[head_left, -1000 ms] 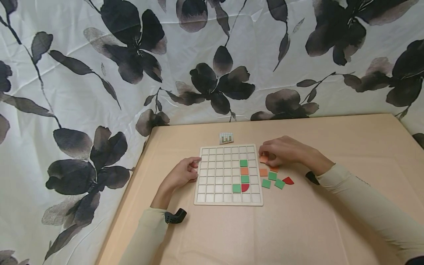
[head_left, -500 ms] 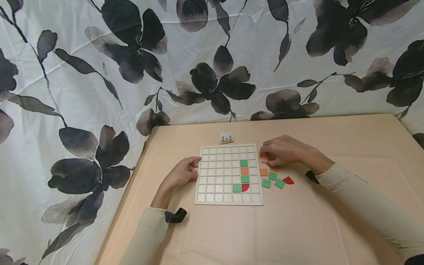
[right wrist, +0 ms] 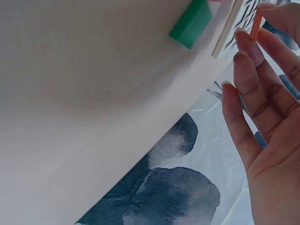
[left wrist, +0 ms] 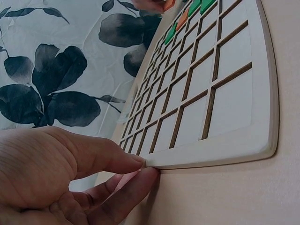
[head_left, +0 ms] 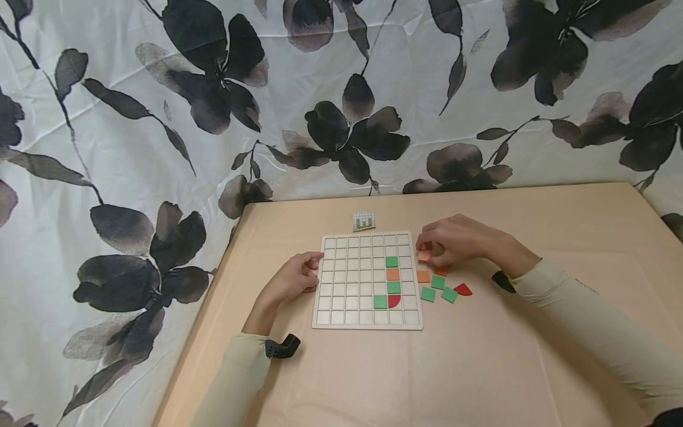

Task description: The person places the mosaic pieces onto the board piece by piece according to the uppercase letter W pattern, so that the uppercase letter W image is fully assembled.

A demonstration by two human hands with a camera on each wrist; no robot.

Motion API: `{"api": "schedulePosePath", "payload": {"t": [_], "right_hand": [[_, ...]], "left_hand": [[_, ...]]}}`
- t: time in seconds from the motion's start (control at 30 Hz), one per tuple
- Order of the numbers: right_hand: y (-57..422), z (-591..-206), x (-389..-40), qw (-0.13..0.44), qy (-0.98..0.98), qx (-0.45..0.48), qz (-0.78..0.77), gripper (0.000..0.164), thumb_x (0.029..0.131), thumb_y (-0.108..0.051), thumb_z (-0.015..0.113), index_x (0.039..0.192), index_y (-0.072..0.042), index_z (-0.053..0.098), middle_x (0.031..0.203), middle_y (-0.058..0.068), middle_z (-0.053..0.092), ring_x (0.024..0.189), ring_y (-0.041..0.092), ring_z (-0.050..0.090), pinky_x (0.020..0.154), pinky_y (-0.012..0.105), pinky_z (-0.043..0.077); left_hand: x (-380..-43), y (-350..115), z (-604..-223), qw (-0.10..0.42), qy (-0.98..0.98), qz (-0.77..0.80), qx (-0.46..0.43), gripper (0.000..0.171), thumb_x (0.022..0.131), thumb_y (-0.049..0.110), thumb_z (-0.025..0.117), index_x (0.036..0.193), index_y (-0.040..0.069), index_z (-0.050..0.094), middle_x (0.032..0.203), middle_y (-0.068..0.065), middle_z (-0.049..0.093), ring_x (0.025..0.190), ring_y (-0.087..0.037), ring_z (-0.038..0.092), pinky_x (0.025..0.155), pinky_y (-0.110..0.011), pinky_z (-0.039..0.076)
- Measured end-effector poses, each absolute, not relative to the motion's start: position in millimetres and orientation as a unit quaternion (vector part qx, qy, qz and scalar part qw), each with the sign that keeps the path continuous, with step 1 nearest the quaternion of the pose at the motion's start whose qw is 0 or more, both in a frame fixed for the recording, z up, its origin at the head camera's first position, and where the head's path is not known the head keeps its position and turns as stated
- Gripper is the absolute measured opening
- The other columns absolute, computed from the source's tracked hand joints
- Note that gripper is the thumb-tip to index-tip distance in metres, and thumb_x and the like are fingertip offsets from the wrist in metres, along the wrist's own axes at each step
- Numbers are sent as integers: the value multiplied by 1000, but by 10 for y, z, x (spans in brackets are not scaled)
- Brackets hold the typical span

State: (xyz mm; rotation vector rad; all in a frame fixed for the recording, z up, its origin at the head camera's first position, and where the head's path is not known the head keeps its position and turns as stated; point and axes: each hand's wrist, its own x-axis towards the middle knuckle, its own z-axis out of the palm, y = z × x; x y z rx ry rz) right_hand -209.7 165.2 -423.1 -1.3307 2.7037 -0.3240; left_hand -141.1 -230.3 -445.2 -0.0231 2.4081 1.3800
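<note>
A white gridded board [head_left: 347, 276] lies flat on the table. My left hand [head_left: 286, 280] pinches its left edge between thumb and fingers, as the left wrist view shows up close on the board's rim [left wrist: 211, 157]. Several tiles sit in cells on the right part of the board, among them a green square [head_left: 392, 261], an orange square [head_left: 393, 274] and a red rounded piece [head_left: 394, 301]. Just past the board's right edge, my right hand [head_left: 456, 238] pinches an orange tile [right wrist: 256, 23] by its fingertips. Its palm and other fingers show in the right wrist view.
Right of the board lie loose tiles: an orange square [head_left: 423, 277], several green ones such as this green tile [head_left: 428, 294], and a red piece [head_left: 463, 289]. A small patterned card [head_left: 364, 221] stands behind the board. A floral cloth [head_left: 341, 71] hangs beyond the table.
Hardly anything differs. The right hand stays near the board's right edge with the orange tile, shifting only slightly, and the left hand keeps its place on the board.
</note>
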Motion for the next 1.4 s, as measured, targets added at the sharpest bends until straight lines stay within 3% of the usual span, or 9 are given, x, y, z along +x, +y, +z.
{"api": "schedulePosePath", "payload": {"t": [0.43,1.4], "right_hand": [[1543,-4138,-2028,60,886,-448,-103,24,83,-38,81,104,-27,76,88,-13,61,66,4,48,56,25,40],[1218,-4062,-1868,66,845,-517,-122,17,89,-34,75,104,-28,73,90,-12,64,69,1,50,61,24,42]], "left_hand": [[-1425,-2301,-4478,187,850,492,-8,66,86,-17,64,147,6,51,110,-12,49,88,-21,52,68,-31,56],[-1426,-2316,-4459,182,852,491,-1,67,87,-18,63,148,5,49,110,-13,48,87,-21,51,68,-31,55]]}}
